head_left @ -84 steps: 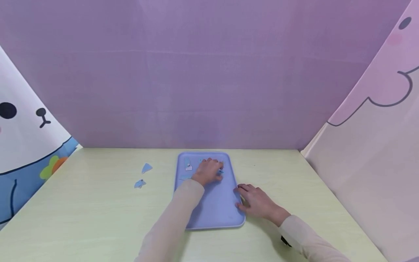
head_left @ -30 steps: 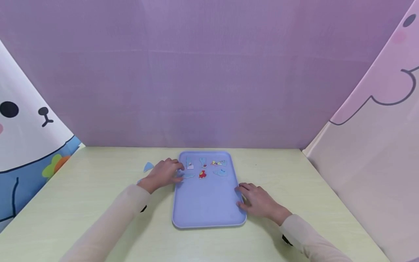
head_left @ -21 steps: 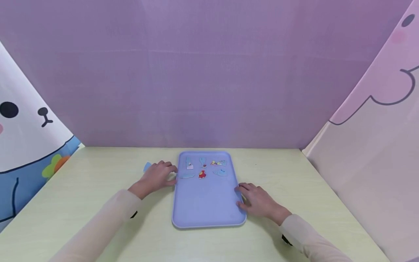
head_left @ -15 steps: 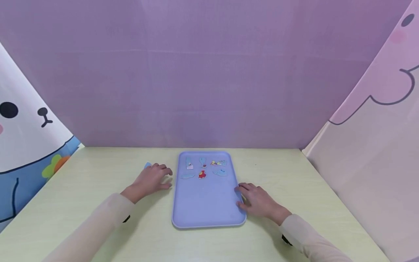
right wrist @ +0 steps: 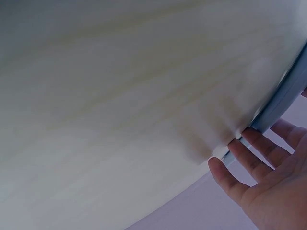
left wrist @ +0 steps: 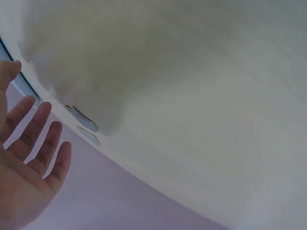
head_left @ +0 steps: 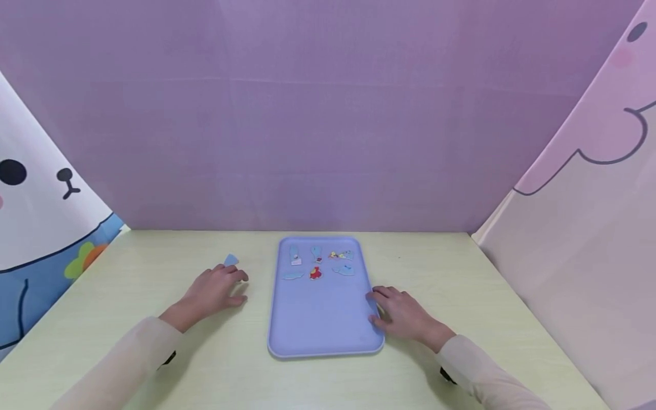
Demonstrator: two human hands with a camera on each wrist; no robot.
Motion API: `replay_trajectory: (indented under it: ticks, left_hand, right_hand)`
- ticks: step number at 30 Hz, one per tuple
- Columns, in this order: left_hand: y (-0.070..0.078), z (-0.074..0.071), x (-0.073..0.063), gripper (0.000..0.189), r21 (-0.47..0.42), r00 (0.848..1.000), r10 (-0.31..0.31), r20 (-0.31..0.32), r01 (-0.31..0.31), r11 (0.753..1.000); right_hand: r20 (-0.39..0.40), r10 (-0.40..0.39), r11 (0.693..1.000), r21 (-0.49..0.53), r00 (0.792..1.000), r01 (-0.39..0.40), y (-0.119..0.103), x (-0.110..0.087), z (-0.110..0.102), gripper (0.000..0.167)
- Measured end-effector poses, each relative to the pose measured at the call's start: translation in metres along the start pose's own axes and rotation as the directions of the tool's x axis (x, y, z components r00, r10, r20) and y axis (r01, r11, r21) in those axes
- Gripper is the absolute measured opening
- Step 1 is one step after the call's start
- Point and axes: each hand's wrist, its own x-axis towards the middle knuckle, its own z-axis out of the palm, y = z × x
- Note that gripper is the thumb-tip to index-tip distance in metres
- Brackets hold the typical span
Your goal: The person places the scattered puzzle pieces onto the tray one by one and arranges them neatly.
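My left hand [head_left: 212, 293] hovers above the table left of the tray, fingers spread and holding nothing. Just beyond its knuckles lies a light blue puzzle-like piece [head_left: 231, 260]. In the left wrist view two flat pieces show on the table, a nearer blue piece [left wrist: 82, 118] and a farther one [left wrist: 89, 135]; the head view has one of them hidden by the hand. My right hand [head_left: 405, 316] rests at the right edge of the lilac tray [head_left: 328, 324], its fairly straight fingers touching the rim. A red piece [head_left: 315, 273] lies on the tray among several light blue ones.
The pieces stand in two rows on the tray's far half, including a yellow-and-blue piece [head_left: 340, 255] at the right. A purple backdrop [head_left: 328, 125] rises behind the pale table [head_left: 435, 262]. Printed cloths with cartoon figures hang at both sides.
My left hand was over the tray's far half; it has drawn back left, off the tray, to the loose pieces. A light blue piece now lies at the right of the second row. The right hand stays.
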Motion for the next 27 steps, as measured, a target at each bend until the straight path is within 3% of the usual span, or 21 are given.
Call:
replay_trajectory:
  ticks: [13,27]
  left_hand:
    - [-0.018,-0.005,-0.017,0.036,0.015,0.998,-0.064,0.005,0.064,0.998]
    - [-0.030,-0.006,-0.021,0.035,0.017,0.994,-0.107,0.003,0.107,0.994]
  right_hand:
    - [-0.022,-0.016,1.000,0.004,1.000,0.016,0.002,0.000,0.002,0.046]
    - [-0.021,-0.014,1.000,0.005,1.000,0.014,0.002,0.000,0.003,0.046]
